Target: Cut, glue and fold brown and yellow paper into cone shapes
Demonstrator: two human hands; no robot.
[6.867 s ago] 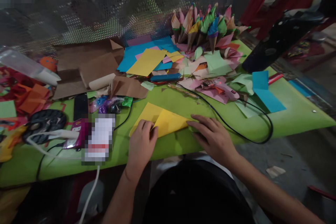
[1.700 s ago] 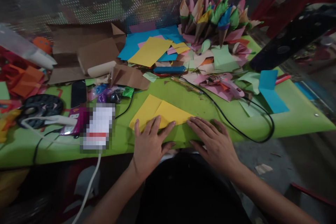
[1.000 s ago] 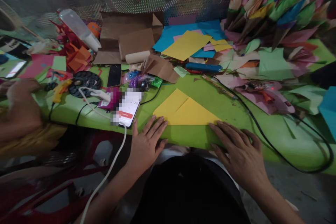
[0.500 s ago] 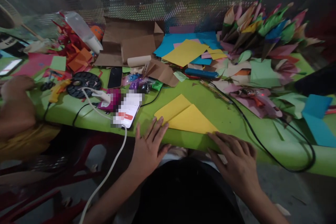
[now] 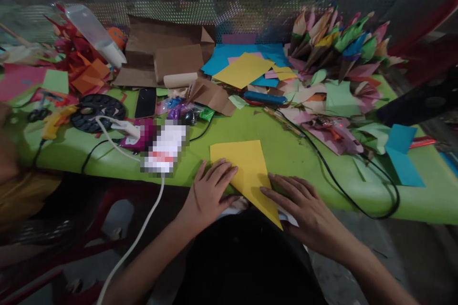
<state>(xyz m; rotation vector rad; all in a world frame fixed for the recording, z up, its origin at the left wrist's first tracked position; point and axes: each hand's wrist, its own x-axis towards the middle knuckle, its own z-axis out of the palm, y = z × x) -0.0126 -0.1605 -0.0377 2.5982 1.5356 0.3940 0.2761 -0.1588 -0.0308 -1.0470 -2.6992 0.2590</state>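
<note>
A folded sheet of yellow paper [image 5: 246, 164] lies at the front edge of the green table, one pointed corner hanging over the edge toward my body. On its left side my left hand [image 5: 213, 186] rests with fingers stretched out, the tips on the paper. My right hand [image 5: 298, 200] is at the paper's right edge, fingers extended and the index fingertip touching it. Neither hand is closed around anything. Left of my left hand lies a phone [image 5: 164, 147], its screen blurred out, with a white cable [image 5: 157, 205] running down from it.
Behind lie brown paper [image 5: 179, 62], blue sheets [image 5: 218, 57] and a blue cutter [image 5: 265, 98]. Rolled paper flowers [image 5: 343, 38] stand back right. A black cord [image 5: 322, 167] loops on the right near a glue gun [image 5: 332, 136]. A yellow glue gun [image 5: 57, 121] lies left, near another person's arm [image 5: 7, 147].
The yellow paper has been turned, so its point now faces my body instead of the right. My right hand has moved left with it; my left hand stays at its left side.
</note>
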